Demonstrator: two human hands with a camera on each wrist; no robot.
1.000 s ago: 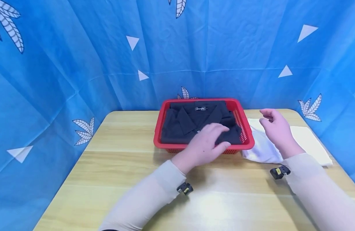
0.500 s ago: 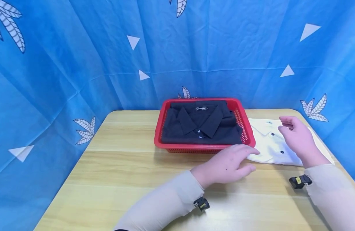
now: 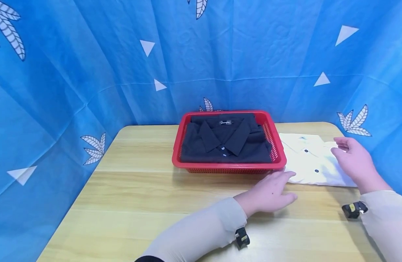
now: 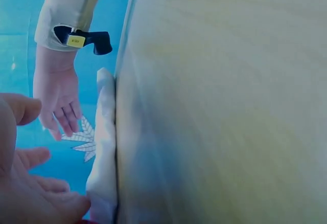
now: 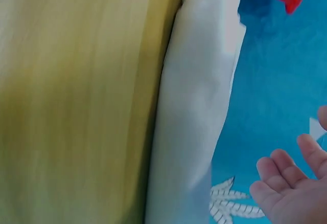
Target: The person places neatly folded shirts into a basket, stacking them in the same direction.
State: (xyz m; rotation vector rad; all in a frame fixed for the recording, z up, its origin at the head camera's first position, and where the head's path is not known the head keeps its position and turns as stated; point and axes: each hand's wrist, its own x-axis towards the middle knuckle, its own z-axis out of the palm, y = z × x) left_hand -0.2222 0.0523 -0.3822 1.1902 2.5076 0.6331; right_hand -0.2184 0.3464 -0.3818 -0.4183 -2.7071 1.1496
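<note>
A folded white shirt [image 3: 305, 163] with dark buttons lies on the table, right of a red basket [image 3: 228, 166]. Inside the basket rests a folded black shirt [image 3: 201, 154], collar up and buttons showing. My left hand [image 3: 269, 193] is at the basket's front right corner, fingertips by the white shirt's near left edge, fingers relaxed and holding nothing. Over the white shirt's right side is my right hand [image 3: 358, 163], its fingers loosely bent. In the right wrist view the right hand [image 5: 296, 188] shows loose fingers beside the white shirt's folded edge [image 5: 191, 96].
The wooden table [image 3: 129, 203] reaches back to a blue curtain [image 3: 201, 65] printed with leaves and white triangles. Each sleeve carries a small black wrist camera, such as the left one [image 3: 242, 238].
Both hands have moved right: the left from over the black shirt to the white shirt's near left edge, the right to its right side. The basket and its shirt stay put.
</note>
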